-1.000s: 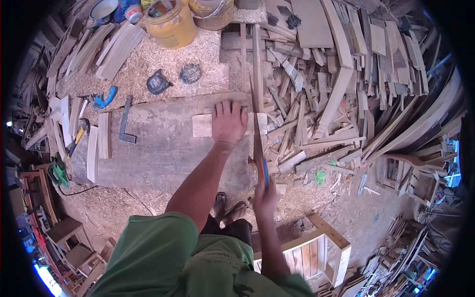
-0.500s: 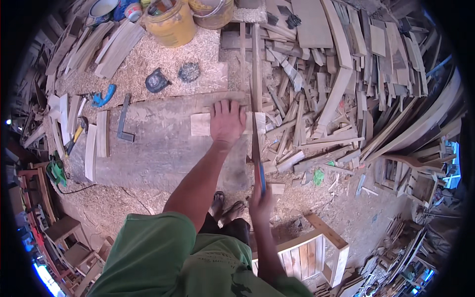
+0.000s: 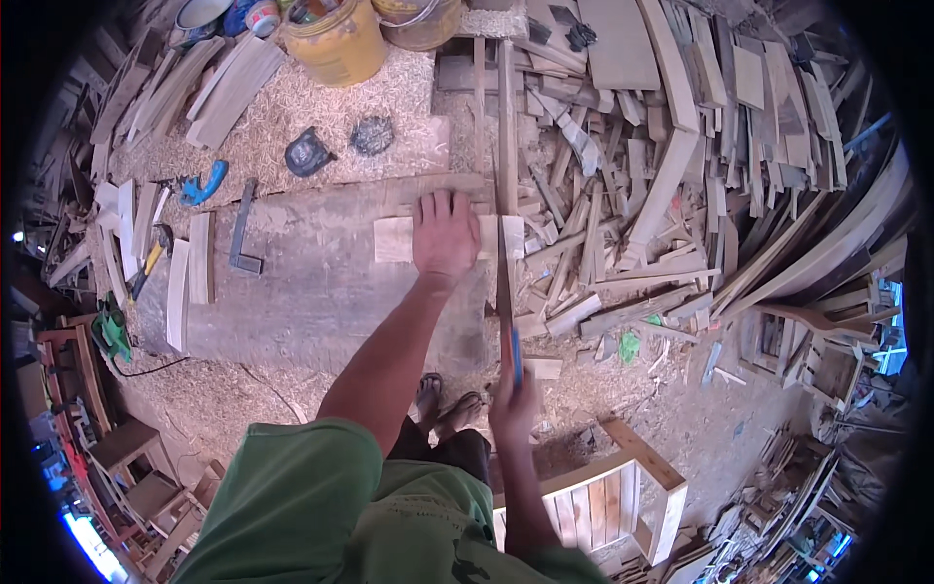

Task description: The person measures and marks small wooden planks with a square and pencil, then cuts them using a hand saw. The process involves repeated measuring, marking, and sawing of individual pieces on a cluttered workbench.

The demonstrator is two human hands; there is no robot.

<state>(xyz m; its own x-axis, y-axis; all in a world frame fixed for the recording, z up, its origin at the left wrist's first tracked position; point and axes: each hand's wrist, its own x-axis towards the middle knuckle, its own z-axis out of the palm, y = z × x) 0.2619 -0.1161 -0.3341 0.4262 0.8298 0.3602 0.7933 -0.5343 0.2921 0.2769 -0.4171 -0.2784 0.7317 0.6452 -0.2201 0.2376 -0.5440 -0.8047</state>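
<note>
My left hand (image 3: pixel 447 238) presses down on a short pale wooden board (image 3: pixel 393 241), fingers reaching over its far edge. The board lies crosswise on a worn wooden worktop (image 3: pixel 331 311), its right end sticking out past the worktop's edge. In my right hand (image 3: pixel 513 407) is a handsaw (image 3: pixel 505 287), gripped by its blue handle close to my body. The blade points away from me and crosses the board just right of my left hand. How deep the blade sits in the wood cannot be made out.
A metal try square (image 3: pixel 240 234), a blue-handled tool (image 3: pixel 204 183) and a yellow-handled hammer (image 3: pixel 148 265) lie to the left. Yellow buckets (image 3: pixel 336 49) stand at the back among shavings. Offcuts (image 3: pixel 584 243) heap up at right; a wooden frame (image 3: pixel 637 457) is beside my right arm.
The handsaw and my right hand have come slightly toward me relative to the board. My left hand stays in place on the board.
</note>
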